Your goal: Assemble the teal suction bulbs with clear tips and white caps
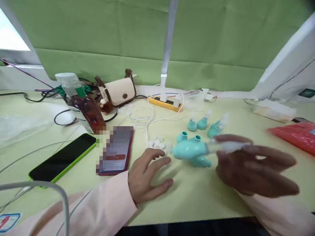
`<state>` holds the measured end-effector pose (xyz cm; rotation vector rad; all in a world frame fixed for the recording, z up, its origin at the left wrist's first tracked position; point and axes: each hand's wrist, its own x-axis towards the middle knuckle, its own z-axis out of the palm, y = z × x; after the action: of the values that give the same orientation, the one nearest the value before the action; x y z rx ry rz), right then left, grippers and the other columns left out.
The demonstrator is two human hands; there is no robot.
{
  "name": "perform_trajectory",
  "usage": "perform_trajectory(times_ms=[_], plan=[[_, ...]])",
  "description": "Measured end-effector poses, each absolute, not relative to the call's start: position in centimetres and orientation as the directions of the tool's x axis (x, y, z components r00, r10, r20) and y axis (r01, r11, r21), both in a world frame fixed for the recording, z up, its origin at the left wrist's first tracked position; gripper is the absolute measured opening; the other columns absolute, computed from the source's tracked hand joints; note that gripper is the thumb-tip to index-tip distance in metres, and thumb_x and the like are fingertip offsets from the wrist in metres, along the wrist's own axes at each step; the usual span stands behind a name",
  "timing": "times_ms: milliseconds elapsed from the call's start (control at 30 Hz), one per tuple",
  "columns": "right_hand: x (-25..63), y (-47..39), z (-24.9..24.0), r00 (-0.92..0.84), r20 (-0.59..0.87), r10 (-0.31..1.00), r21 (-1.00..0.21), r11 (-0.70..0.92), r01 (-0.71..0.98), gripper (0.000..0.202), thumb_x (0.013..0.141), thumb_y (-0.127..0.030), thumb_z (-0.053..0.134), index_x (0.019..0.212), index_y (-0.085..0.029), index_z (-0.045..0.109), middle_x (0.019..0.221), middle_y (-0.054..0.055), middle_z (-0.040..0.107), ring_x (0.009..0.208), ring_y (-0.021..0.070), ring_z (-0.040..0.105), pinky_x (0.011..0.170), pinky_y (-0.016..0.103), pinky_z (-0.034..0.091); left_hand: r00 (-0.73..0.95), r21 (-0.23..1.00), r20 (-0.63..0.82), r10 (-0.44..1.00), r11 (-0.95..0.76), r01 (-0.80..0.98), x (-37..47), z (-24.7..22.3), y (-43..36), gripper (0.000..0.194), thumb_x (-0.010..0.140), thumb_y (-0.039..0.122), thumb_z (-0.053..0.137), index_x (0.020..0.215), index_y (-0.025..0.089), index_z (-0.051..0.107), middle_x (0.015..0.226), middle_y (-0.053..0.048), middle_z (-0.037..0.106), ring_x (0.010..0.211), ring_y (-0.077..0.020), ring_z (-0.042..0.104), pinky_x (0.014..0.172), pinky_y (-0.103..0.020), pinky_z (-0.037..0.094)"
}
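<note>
Several turquoise bulb-shaped pieces lie in a cluster [189, 149] in the middle of the table, between my two hands. My left hand [149, 175] rests just left of them, fingers apart and nothing in it. My right hand [256, 167] is blurred at the right, its thumb and a finger closed round a whitish translucent nozzle piece [232, 146] that points toward the cluster. Whether the nozzle touches a turquoise bulb is unclear. Small white pieces [158, 144] lie beyond my left fingertips. Behind the cluster stand three turquoise bulbs [202, 123] with clear tips.
At the left are a green-edged phone [65, 159], a red-edged phone [116, 150] and a tilted bottle [86, 109]. Further back sit a cream handbag [121, 91], a yellow power strip [164, 103] and white cables. A red package [295, 135] lies at the right.
</note>
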<state>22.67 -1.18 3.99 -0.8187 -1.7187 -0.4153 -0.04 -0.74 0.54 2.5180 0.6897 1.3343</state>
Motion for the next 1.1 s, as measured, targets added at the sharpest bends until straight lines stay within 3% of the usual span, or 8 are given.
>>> perform_trajectory(times_ms=[100,167,267,400,600,700,833,1100], plan=[[20.4,-3.2,3.0,-0.26,0.863,0.433,-0.239,0.804,0.544,0.02,0.075,-0.01,0.048,0.076,-0.024,0.034,0.077,-0.001,0.041,0.07,0.0113,0.059,0.048,0.022,0.054,0.498,0.465,0.695,0.518,-0.853,0.238,0.1,0.5,-1.2,0.056,0.068,0.042,0.058,0.115,0.021,0.035,0.109,-0.012,0.043,0.099,-0.0239,0.044,0.078,-0.038,0.042],[19.3,-3.7,2.5,-0.307,0.87,0.387,-0.25,0.881,0.401,0.028,0.071,-0.001,0.049,0.078,-0.024,0.035,0.078,-0.002,0.037,0.077,0.0136,0.058,0.051,0.023,0.054,0.568,0.515,0.611,0.552,-0.822,0.244,0.3,0.2,-1.5,0.056,0.066,0.045,0.058,0.113,0.022,0.037,0.106,-0.011,0.047,0.095,-0.0229,0.047,0.076,-0.036,0.043],[18.3,-3.2,1.9,-0.295,0.89,0.347,-0.284,0.93,0.235,0.045,0.063,0.008,0.051,0.09,-0.025,0.038,0.082,-0.001,0.032,0.082,0.0162,0.056,0.061,0.031,0.055,0.618,0.586,0.471,0.63,-0.747,0.315,0.7,-0.3,-1.7,0.042,0.069,0.031,0.056,0.107,0.021,0.041,0.088,-0.005,0.055,0.077,-0.0175,0.053,0.066,-0.029,0.045],[18.2,-2.0,1.1,-0.183,0.808,0.56,-0.541,0.828,0.146,0.052,0.066,0.0,0.052,0.108,-0.025,0.033,0.092,0.004,0.036,0.084,0.018,0.051,0.061,0.034,0.052,0.545,0.625,0.454,0.705,-0.688,0.368,0.8,-0.4,-1.6,0.036,0.062,0.009,0.045,0.096,0.019,0.046,0.076,-0.002,0.055,0.067,-0.0143,0.052,0.06,-0.025,0.042],[18.5,-1.7,0.6,-0.45,0.488,0.747,-0.67,0.652,0.354,0.013,0.072,-0.025,0.055,0.077,-0.019,0.044,0.062,-0.002,0.044,0.053,0.0083,0.041,0.044,0.02,0.036,0.528,0.585,0.506,0.682,-0.721,0.371,0.5,-0.2,-1.3,0.026,0.064,0.019,0.054,0.09,0.015,0.052,0.068,-0.003,0.055,0.059,-0.0138,0.051,0.053,-0.024,0.04],[18.5,-1.8,0.6,-0.503,0.331,0.798,-0.691,0.568,0.447,0.025,0.072,-0.037,0.053,0.065,-0.018,0.039,0.055,-0.004,0.038,0.048,0.0069,0.034,0.042,0.019,0.03,0.566,0.516,0.51,0.647,-0.757,0.401,0.5,-0.5,-1.2,0.025,0.072,0.032,0.054,0.089,0.014,0.055,0.065,-0.003,0.056,0.056,-0.0131,0.051,0.051,-0.023,0.039],[18.5,-1.8,0.4,-0.549,0.204,0.81,-0.68,0.521,0.515,0.034,0.078,-0.039,0.043,0.054,-0.017,0.034,0.049,-0.004,0.031,0.048,0.0076,0.031,0.047,0.021,0.03,0.663,0.476,0.455,0.594,-0.792,0.382,0.4,-0.6,-0.8,0.024,0.077,0.035,0.047,0.081,0.014,0.058,0.062,-0.003,0.054,0.055,-0.0128,0.05,0.049,-0.022,0.037],[18.5,-1.3,1.1,-0.538,-0.1,0.837,-0.924,0.123,0.363,0.039,0.077,-0.044,0.041,0.049,-0.018,0.032,0.049,-0.004,0.021,0.047,0.0081,0.023,0.043,0.023,0.019,0.758,0.643,0.318,0.569,-0.717,0.269,-0.1,0.3,0.4,0.024,0.074,0.033,0.055,0.085,0.012,0.058,0.067,-0.002,0.055,0.061,-0.0116,0.052,0.055,-0.02,0.038]])
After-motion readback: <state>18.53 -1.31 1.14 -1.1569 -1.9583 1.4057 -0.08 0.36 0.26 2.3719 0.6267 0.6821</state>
